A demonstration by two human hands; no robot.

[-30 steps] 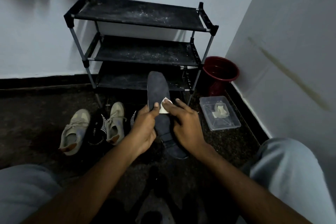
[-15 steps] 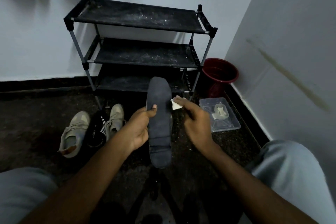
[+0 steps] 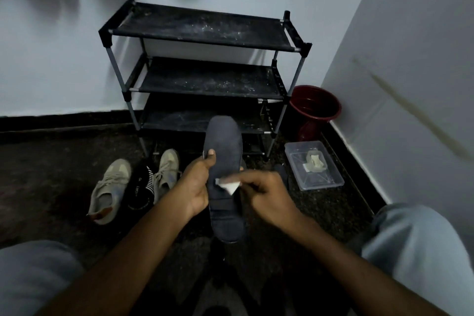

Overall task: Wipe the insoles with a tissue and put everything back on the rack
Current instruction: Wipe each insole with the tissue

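Note:
A dark insole [image 3: 224, 151] stands nearly upright in front of me, toe end up. My left hand [image 3: 196, 185] grips its left edge, thumb on the face. My right hand [image 3: 266, 191] pinches a small white tissue [image 3: 229, 185] and presses it against the middle of the insole. Beyond it the black three-shelf rack [image 3: 205, 31] stands bare against the wall. Two beige shoes [image 3: 110, 187] [image 3: 166, 168] lie on the floor at the left, with a black striped sock or pouch [image 3: 142, 187] between them.
A clear plastic box [image 3: 314, 165] with a crumpled tissue inside sits on the floor to the right. A dark red bucket [image 3: 315, 108] stands in the corner behind it. White walls close the back and right. My knees frame the bottom corners.
The tissue hand came off the insole's upper right edge and now presses lower, across its middle. The insole swung from tilted to nearly upright.

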